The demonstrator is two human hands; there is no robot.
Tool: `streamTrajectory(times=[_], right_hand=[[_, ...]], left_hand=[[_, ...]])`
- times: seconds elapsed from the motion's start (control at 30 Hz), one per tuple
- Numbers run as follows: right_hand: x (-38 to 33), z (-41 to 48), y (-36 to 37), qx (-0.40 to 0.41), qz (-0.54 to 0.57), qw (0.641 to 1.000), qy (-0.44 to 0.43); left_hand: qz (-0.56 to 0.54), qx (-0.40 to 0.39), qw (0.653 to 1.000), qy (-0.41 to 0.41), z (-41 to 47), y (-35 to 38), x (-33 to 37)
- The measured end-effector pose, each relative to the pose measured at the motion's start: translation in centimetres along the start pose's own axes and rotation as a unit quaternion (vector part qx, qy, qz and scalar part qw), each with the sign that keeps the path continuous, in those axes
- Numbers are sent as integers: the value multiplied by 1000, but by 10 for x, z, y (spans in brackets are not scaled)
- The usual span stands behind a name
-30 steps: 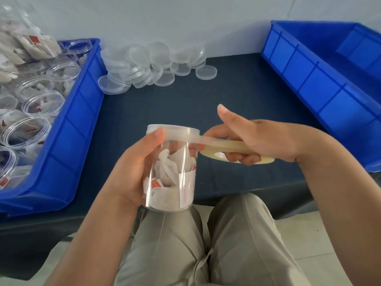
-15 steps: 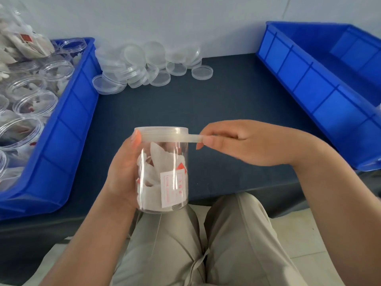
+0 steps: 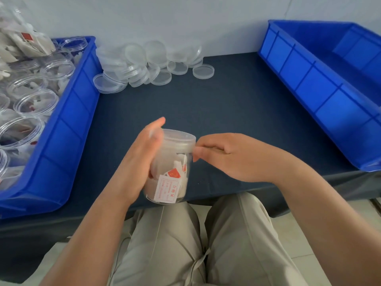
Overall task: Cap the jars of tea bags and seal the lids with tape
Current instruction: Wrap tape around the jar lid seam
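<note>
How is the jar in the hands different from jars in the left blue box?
The held jar wears a lid; the box jars are open. The held jar tilts in the left hand; the box jars stand upright. Both are clear, holding tea bags.

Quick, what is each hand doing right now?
Left hand: grips the jar of tea bags.
Right hand: fingers pinch the lid rim.
</note>
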State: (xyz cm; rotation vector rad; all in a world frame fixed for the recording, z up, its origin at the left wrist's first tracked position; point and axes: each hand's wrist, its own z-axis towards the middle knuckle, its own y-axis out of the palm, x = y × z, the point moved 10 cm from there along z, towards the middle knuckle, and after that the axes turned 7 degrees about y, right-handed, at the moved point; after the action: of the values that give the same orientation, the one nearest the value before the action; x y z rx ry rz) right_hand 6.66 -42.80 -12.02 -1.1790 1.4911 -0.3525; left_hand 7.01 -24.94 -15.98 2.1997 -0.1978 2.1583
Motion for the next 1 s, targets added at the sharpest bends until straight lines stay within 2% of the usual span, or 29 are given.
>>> streamTrajectory(times=[0.07,0.1,0.2,0.37,0.53,0.67,0.73,0.8,0.83,0.87,0.9,0.97,1.0], right_hand=[[-3,2,5,-6,-4,1000,0],[-4,3,8,-21,18,1000,4],[-3,-1,10,-97,125,987,34],[-9,-11,2,-170,165,971,24],[-12,-12,-6,-170,137,976,-11],[-3,-6,-12,-121,66,990,-29],[13,-3,-21,-83,2,997,-7],[44,0,-37,-30,-51,997,49],[58,1,-47,6,-56,996,74],[69,1,-57,44,-39,995,87],[75,2,-65,80,-7,993,89],[79,2,-72,132,31,988,71],[77,3,-69,152,19,987,57]], left_hand=[[74,38,996,28,1,-6,8],[69,59,996,20,1,-9,9],[4,39,998,-40,1,-6,5],[-163,-32,979,-119,-6,11,-7],[-243,-45,959,-140,-6,18,-12],[-288,-66,945,-141,-5,23,-10],[-367,-91,917,-131,-4,17,-5],[-509,-30,841,-179,-1,-5,-16],[-557,-26,804,-207,0,-13,-18],[-586,-33,785,-198,3,-20,-16],[-571,-23,804,-163,9,-31,-14],[-397,16,915,-72,16,-54,-4],[-316,31,948,-30,15,-55,5]])
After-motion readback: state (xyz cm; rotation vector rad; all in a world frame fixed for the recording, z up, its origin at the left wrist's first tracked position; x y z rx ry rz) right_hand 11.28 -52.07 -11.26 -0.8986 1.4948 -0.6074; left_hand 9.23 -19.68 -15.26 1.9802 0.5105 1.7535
